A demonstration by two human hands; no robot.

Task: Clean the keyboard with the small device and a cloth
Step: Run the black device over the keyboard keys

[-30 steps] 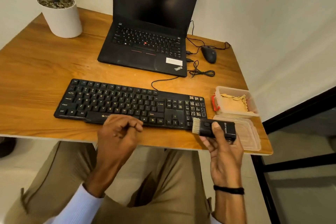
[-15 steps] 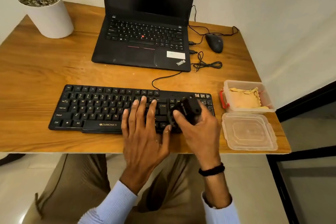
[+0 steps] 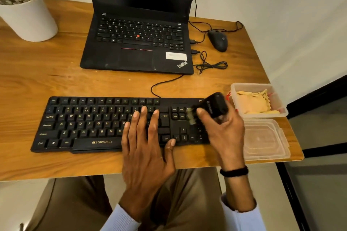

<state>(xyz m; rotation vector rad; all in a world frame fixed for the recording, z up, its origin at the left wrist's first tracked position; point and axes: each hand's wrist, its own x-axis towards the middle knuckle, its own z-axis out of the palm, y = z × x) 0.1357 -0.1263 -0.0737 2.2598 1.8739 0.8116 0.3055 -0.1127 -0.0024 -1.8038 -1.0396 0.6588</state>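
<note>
Left hand (image 3: pixel 148 142) flat with fingers spread on black keyboard (image 3: pixel 90 124), right hand (image 3: pixel 223 129) gripping small black brush device (image 3: pixel 214 107), pale blurred bristles touching keys near its right end, yellow cloth (image 3: pixel 253 104) in clear container (image 3: pixel 281 107) just beside.

Head view, close, down onto keyboard (image 3: pixel 90 122)

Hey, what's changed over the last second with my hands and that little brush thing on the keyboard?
The right hand carried the small device from off the front right corner of the keyboard onto it; the bristles now touch keys near the right end. The left hand, curled at the front edge, spread flat on the keys. Unchanged: the grip on the device, the cloth in its container.
</note>
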